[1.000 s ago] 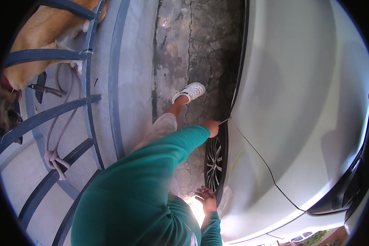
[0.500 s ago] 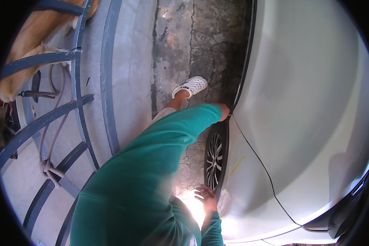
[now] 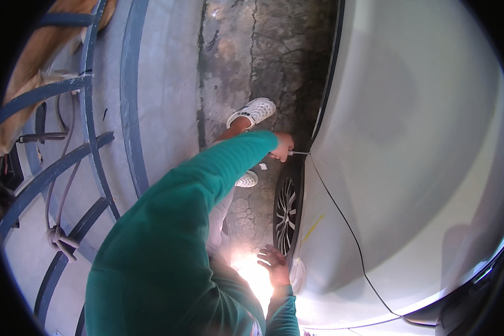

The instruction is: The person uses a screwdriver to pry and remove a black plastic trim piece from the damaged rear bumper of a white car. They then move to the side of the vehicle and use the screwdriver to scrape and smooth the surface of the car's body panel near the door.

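My left hand (image 3: 283,147) is closed around the handle of what looks like a screwdriver. Its thin metal shaft (image 3: 301,153) points right, with the tip at the lower edge of the white car's panel (image 3: 375,168), where a dark seam begins. Lower down, my right hand (image 3: 274,264) is raised beside the car's wheel (image 3: 286,215), fingers apart and partly bent, with nothing seen in it. A whitish, blurry thing (image 3: 298,276) lies just right of that hand. A yellow mark (image 3: 312,229) runs along the panel near the wheel.
Blue-grey metal bars (image 3: 131,95) stand on the left, with a knotted rope (image 3: 59,238) tied to them and a tan-furred animal (image 3: 31,67) behind. My white clog (image 3: 255,112) is on cracked concrete (image 3: 235,56). Strong glare (image 3: 252,274) lies below the wheel.
My left hand has drawn back leftward from the car's edge, so the tool's shaft now shows. The right hand stays raised by the wheel. The whole view has shifted slightly.
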Motion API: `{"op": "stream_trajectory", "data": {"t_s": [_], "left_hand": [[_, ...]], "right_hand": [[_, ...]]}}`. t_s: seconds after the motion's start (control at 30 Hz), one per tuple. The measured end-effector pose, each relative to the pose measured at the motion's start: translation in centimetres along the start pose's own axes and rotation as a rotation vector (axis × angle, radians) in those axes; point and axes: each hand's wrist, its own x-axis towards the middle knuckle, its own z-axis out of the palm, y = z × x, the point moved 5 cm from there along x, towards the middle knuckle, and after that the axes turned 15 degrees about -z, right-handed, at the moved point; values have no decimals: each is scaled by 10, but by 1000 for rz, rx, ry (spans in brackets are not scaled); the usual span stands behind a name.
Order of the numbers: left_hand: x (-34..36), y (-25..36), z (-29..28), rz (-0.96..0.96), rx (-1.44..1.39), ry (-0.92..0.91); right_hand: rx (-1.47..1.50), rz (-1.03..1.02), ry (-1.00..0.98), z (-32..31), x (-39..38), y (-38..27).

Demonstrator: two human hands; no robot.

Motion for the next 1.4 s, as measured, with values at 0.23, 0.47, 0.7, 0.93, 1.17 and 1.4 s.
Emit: {"op": "stream_trajectory", "data": {"t_s": [0.23, 0.47, 0.7, 0.93, 1.17, 1.4], "left_hand": [[-53, -40, 59, 102, -1735, 614], [-26, -10, -39, 111, -1301, 1200], [4, 22, -79, 275, -1285, 804], [32, 37, -115, 157, -1160, 700], [44, 56, -128, 164, -1076, 812], [44, 70, -131, 85, -1320, 869]], "right_hand": [[-45, 95, -69, 4, 15, -10], [-54, 138, -66, 11, 17, -20], [-28, 158, -136, 17, 32, -22], [-46, 159, -166, 19, 47, -39], [-27, 135, -196, 13, 53, -51], [14, 170, -131, 12, 55, -54]]}}
